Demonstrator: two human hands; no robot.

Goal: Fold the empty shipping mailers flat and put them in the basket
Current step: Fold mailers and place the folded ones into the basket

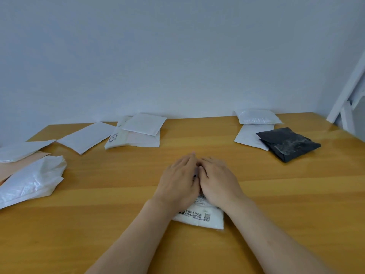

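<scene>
**White mailer pinned flat under both hands**

White plastic shipping mailer with black print and a QR code (199, 219) lies on the light wooden bench (276, 194), near edge, centre. Only its near end shows; the rest is covered by the hands.

Left hand (178, 180): palm down, fingers straight and together, pressing on the mailer. Right hand (219, 180): same, flat, palm down, just beside the left, the inner edges touching. Neither pinches anything.

Other mailers on the bench, well apart from the hands:
- Back right: black crumpled plastic mailer (288, 144) overlapping a flat white mailer (248, 135); puffy white padded mailer (258, 116) behind them, by the wall.
- Back centre: square white padded mailer (144, 123) stacked on a larger white labelled mailer (134, 140).
- Left of that: flat white rectangular mailer (87, 136), lying alone.
- Far left: wrinkled white plastic mailer (31, 180), a pale pink sheet (11, 167) partly under it, another white mailer (21, 150) behind.

White frame (347, 91) leans at the right edge.
</scene>
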